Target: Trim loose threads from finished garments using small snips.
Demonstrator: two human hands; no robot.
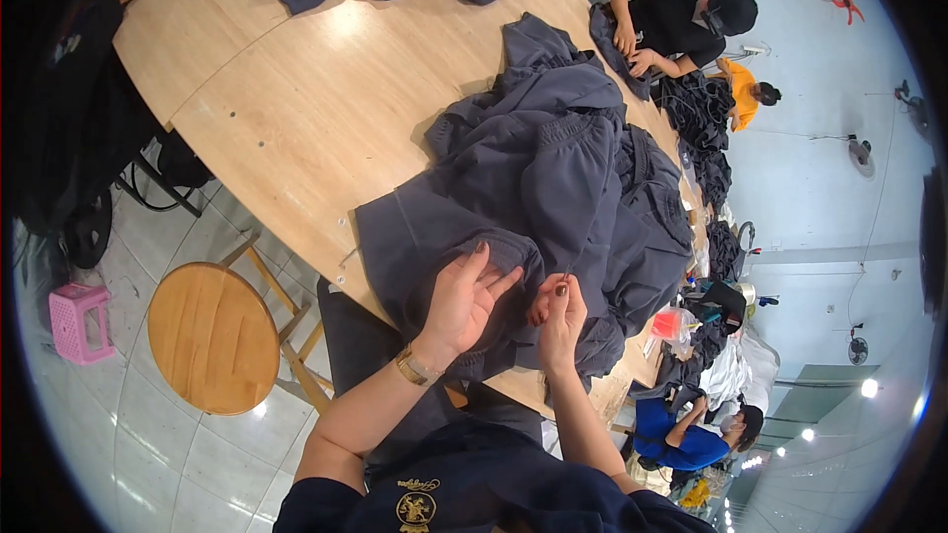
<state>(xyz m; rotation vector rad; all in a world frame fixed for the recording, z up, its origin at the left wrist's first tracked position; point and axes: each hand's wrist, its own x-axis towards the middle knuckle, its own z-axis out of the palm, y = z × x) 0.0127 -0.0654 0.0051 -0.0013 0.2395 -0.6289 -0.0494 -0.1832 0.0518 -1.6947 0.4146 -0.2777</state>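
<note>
Garment pile on table, stool left, below edge.

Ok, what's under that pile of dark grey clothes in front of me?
The pile of grey clothes lies on the wooden table. Both hands, left hand and right hand, grip its near edge. Anything under the pile is covered.
</note>
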